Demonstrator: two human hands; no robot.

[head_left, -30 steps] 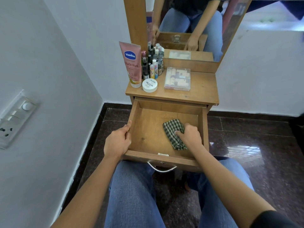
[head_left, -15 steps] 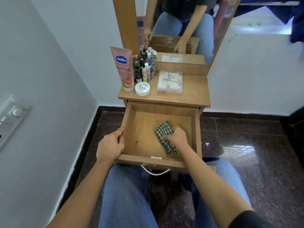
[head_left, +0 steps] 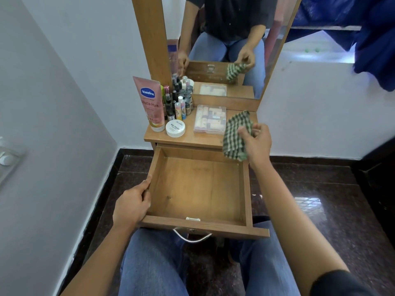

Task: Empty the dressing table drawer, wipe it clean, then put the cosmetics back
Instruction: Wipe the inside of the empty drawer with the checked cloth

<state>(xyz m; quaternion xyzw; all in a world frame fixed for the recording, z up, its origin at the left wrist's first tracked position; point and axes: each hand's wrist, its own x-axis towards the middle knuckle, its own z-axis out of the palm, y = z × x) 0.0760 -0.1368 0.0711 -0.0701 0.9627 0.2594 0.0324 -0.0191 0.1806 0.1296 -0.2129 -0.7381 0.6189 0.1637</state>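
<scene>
The wooden drawer point(head_left: 197, 189) is pulled out over my knees and holds nothing. My left hand point(head_left: 132, 205) grips its left wall near the front corner. My right hand point(head_left: 256, 144) is raised above the drawer's back right corner, shut on a green checked cloth point(head_left: 235, 135) that hangs in the air. On the table top point(head_left: 190, 138) stand a pink Vaseline tube point(head_left: 150, 103), a white round jar point(head_left: 175, 128), a cluster of small bottles point(head_left: 179, 101) and a clear plastic case point(head_left: 210, 122) of cosmetics.
A mirror point(head_left: 224, 43) in a wooden frame rises behind the table top. A white wall point(head_left: 42, 146) with a switch plate point(head_left: 7, 159) runs close on the left. Dark polished floor tiles point(head_left: 310, 199) lie to the right. A metal handle point(head_left: 192, 237) hangs under the drawer front.
My right hand has lifted the cloth out of the drawer and up to table-top height at the right. My left hand still holds the drawer's left wall.
</scene>
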